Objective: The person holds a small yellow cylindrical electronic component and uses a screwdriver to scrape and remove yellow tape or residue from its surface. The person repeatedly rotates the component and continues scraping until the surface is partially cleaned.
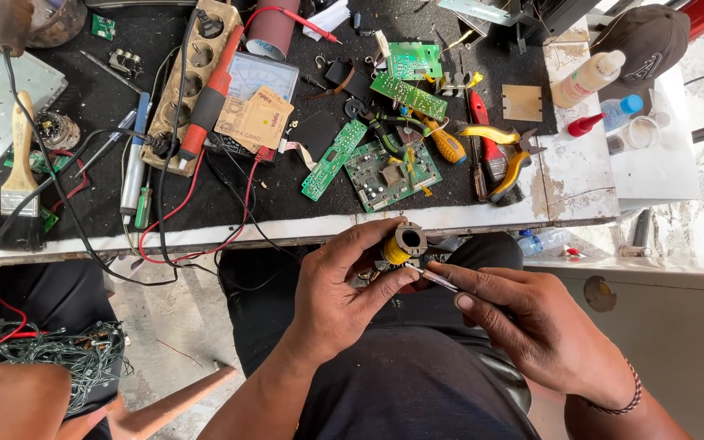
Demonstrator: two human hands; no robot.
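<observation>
Head view, looking down on a cluttered repair bench.

Item 1: left hand [337, 295], fingers curled and pinching a small round coil wound with yellow tape on a dark metal core [402, 244]; the coil sits over the person's lap, just below the bench edge, at 6 o'clock from the boards.

Item 2: right hand [531, 322], thumb and forefinger pressed together on a thin silver-tipped tool [433, 279], its tip touching the underside of the coil.

Item 3: green square circuit board [390, 175] on the black mat, at 12 o'clock from the coil; a narrow green strip board [334, 160] lies just beside it at 9 o'clock.

Item 4: yellow-handled pliers [505, 151], at 3 o'clock from the square board.

Item 5: red-handled soldering iron [209, 98] resting across a beige socket strip [185, 85], at 10 o'clock.

Item 6: flat paintbrush with pale wooden handle [19, 167], far at 9 o'clock.

Risk note: the coil is held by fingertips alone with no support; a slip of the tool could likely nick the winding or the thumb, or the coil could drop to the floor.
</observation>
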